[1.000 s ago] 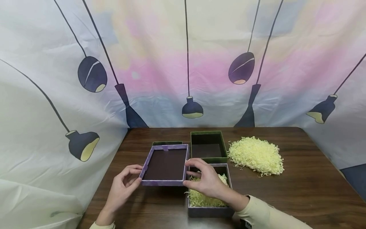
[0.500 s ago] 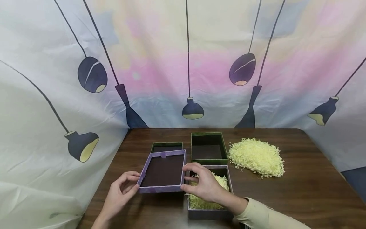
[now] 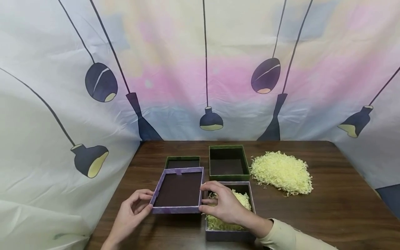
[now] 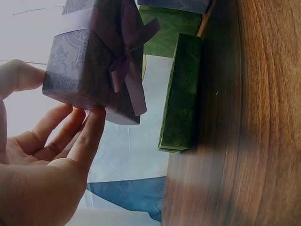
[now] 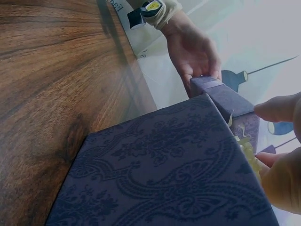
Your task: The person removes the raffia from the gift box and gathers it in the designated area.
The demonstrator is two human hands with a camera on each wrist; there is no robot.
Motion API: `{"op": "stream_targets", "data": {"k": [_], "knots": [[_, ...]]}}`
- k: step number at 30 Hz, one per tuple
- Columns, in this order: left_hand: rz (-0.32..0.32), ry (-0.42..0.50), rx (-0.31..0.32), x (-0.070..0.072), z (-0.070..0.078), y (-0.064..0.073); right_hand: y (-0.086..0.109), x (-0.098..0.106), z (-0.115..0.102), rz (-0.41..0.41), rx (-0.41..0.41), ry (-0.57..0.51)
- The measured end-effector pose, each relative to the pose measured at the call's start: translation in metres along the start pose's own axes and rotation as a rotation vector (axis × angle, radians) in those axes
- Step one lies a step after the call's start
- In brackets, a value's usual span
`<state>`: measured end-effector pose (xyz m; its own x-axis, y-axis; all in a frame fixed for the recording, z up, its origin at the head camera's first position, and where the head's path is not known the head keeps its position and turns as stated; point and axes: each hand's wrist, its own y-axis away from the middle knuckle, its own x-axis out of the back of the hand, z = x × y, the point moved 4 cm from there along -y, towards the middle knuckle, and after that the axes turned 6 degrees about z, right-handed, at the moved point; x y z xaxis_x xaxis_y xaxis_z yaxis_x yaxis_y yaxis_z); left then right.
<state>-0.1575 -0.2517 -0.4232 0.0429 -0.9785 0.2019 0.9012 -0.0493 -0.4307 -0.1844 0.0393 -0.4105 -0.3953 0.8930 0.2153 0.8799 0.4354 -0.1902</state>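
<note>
A purple lid (image 3: 178,190) with its brown inside facing up is held just above the table between both hands. My left hand (image 3: 147,200) pinches its left near corner, and my right hand (image 3: 203,198) grips its right edge. In the left wrist view the lid's underside (image 4: 89,66) shows a ribbon bow, with my fingers (image 4: 87,136) curled under it. To the right stands the purple box (image 3: 229,234), filled with yellow shredded paper (image 3: 218,218). Its patterned wall (image 5: 169,174) fills the right wrist view, and the lid (image 5: 225,101) shows behind it.
An empty green box (image 3: 229,162) and its green lid (image 3: 182,161) lie behind on the brown table (image 3: 312,215). A heap of yellow shredded paper (image 3: 281,172) lies at the right. A printed curtain (image 3: 62,114) walls in the table's back and sides.
The purple lid has come down and toward me in both hands, uncovering the green lid behind it. My right hand stays over the filled box.
</note>
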Motion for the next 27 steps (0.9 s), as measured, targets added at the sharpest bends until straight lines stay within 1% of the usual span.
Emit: {"op": "stream_targets", "data": {"k": [5,10,15,18,21,23,27], "knots": [[0.013,0.006,-0.006,0.002,0.001,0.003,0.001,-0.002,-0.002,-0.007,0.004,-0.009],[0.018,-0.029,0.015,0.007,0.001,0.008,0.001,-0.009,-0.002,-0.019,-0.001,-0.013],[0.01,-0.041,0.065,0.008,-0.004,0.013,0.001,-0.011,-0.002,-0.051,-0.016,0.021],[0.013,-0.065,0.109,0.007,-0.005,0.017,0.002,-0.011,-0.002,-0.067,-0.026,0.031],[0.002,-0.083,0.126,0.007,-0.004,0.021,0.002,-0.013,-0.002,-0.084,-0.033,0.038],[-0.008,-0.086,0.131,0.007,-0.004,0.022,0.003,-0.014,-0.003,-0.095,-0.031,0.053],[-0.021,-0.105,0.12,0.006,-0.004,0.023,0.003,-0.013,-0.004,-0.107,-0.025,0.107]]}}
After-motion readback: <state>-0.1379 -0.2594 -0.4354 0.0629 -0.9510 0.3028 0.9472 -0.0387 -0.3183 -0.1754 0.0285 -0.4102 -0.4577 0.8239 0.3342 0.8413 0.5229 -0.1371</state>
